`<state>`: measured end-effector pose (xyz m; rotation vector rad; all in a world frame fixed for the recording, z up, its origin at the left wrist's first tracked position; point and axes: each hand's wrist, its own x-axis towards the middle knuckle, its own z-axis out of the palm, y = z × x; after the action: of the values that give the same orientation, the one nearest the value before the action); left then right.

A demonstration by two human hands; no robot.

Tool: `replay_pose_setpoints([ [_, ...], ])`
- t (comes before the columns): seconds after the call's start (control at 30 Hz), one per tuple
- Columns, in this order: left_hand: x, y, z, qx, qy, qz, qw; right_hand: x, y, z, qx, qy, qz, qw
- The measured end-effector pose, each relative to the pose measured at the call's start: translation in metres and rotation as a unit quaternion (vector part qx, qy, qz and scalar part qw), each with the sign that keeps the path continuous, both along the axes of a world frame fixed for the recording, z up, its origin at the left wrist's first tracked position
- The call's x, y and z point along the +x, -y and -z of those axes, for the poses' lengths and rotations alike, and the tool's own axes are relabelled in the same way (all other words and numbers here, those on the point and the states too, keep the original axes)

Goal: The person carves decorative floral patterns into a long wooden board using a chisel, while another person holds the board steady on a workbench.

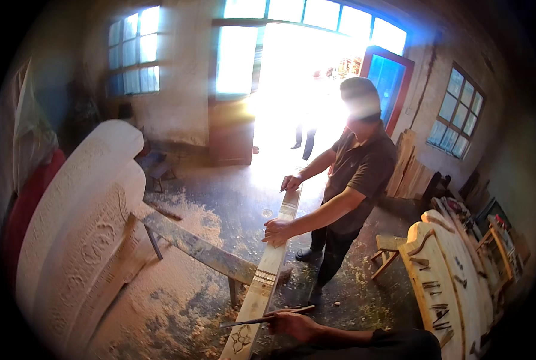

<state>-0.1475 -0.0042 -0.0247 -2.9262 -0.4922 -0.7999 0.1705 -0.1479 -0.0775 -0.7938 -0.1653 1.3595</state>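
My right hand [289, 324] comes in from the lower right, closed on slender chisel-like tools [244, 321] held across a long pale plank [249, 303]. Beside it the plank has a carved floral motif [240, 339] and, farther up, a band of notches. My left hand is not in view. Across from me a co-worker [361, 174] bends over the plank's far part, one hand [277, 232] resting on it, the other [292, 182] holding a small tool.
Large carved pale panels [88, 222] stand at left, by a bench [202, 246] and sawdust. At right are a wooden piece with laid-out tools [421, 264], a stool [390, 242] and leaning boards [404, 165]. Another person [307, 135] stands in the bright doorway.
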Motion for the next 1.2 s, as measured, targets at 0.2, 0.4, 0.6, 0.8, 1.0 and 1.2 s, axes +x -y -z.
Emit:
replay_pose_setpoints([
  [0.2,-0.006,0.000,0.010,-0.043,-0.036,0.011,0.998,0.004,0.023,0.023,0.031,-0.055,0.044,0.997],
  [0.4,0.003,0.005,0.004,-0.121,-0.030,-0.003,0.992,0.003,0.058,0.041,0.076,-0.101,0.122,0.984],
  [0.6,0.015,0.009,-0.021,-0.167,-0.021,-0.011,0.986,0.003,0.094,0.068,0.019,-0.106,0.160,0.981],
  [0.8,0.022,0.009,-0.046,-0.218,-0.025,0.027,0.975,0.000,0.111,0.061,-0.024,-0.090,0.191,0.977],
  [1.0,0.019,0.004,-0.049,-0.318,0.019,0.027,0.947,-0.008,0.118,0.066,0.004,-0.093,0.221,0.971],
  [1.2,0.008,-0.009,-0.043,-0.482,0.070,0.053,0.872,-0.042,0.113,0.065,0.006,-0.103,0.246,0.964],
])
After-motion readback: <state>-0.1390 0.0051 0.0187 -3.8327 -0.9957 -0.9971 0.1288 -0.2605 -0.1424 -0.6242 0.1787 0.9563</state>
